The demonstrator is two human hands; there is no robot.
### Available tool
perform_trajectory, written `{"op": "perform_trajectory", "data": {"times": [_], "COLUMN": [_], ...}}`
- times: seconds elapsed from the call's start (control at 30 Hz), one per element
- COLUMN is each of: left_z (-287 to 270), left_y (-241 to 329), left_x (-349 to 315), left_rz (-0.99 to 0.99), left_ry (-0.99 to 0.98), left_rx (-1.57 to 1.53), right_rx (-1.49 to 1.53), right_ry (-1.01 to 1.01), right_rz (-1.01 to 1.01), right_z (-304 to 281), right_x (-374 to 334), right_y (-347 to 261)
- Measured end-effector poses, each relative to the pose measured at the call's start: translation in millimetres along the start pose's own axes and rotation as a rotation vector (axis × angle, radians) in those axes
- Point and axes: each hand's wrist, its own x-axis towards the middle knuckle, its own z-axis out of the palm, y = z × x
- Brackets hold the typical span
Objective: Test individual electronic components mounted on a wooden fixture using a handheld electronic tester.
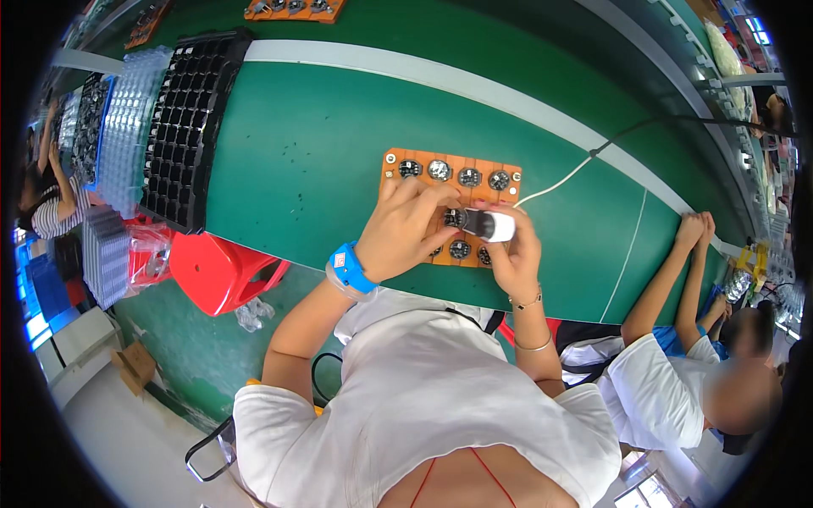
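Note:
An orange fixture board (453, 161) lies on the green table in front of me, with round black parts in rows of sockets. My right hand (518, 250) grips a white-and-black handheld device (500, 226), whose dark end points left, over the middle of the board. Against that end sits a small round black part (454, 218). My left hand (405, 222) has its thumb and fingers closed around this part from the left. A blue wristband (347, 266) is on my left wrist. My hands hide much of the board's middle and lower left.
A black compartment tray (188, 127) and a clear plastic tray (135, 127) stand at the left. A white cable (555, 184) runs from near the device to the upper right. A red stool (212, 273) stands at lower left. A co-worker's forearms (677, 271) rest on the table at right.

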Motion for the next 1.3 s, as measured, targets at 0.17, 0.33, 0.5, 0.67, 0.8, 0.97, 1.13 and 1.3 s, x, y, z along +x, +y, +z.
{"op": "perform_trajectory", "data": {"times": [0.17,0.33,0.5,0.67,0.8,0.97,1.13,1.3], "left_z": [-10.2,-25.3,-24.9,-27.2,-26.1,-29.2,-30.6,-25.4], "left_y": [-13.7,-26.2,-15.7,-6.8,-13.9,-24.9,-20.0,-16.5], "left_x": [-13.5,-23.2,-17.0,-13.6,-17.4,-33.7,-61.4,-64.3], "left_rz": [-0.028,-0.132,-0.059,-0.03,-0.062,-0.153,-0.054,-0.036], "left_ry": [-0.018,-0.041,0.029,0.082,0.063,0.058,-0.116,-0.07], "left_rx": [0.079,0.144,0.045,0.034,0.068,0.091,0.104,0.143], "right_rx": [0.361,0.027,-0.053,-0.021,0.104,0.279,0.151,0.047], "right_ry": [0.13,-0.05,-0.172,-0.201,-0.073,0.046,-0.205,-0.254], "right_rz": [0.141,-0.013,-0.03,-0.037,0.037,0.122,0.057,0.004], "right_z": [1.9,5.2,15.3,14.3,19.2,9.1,7.8,19.4], "right_x": [-1.5,15.9,28.0,29.1,22.7,11.4,4.2,1.3], "right_y": [-1.6,-7.5,-16.1,-15.7,-13.5,-17.1,-21.9,-27.0]}}
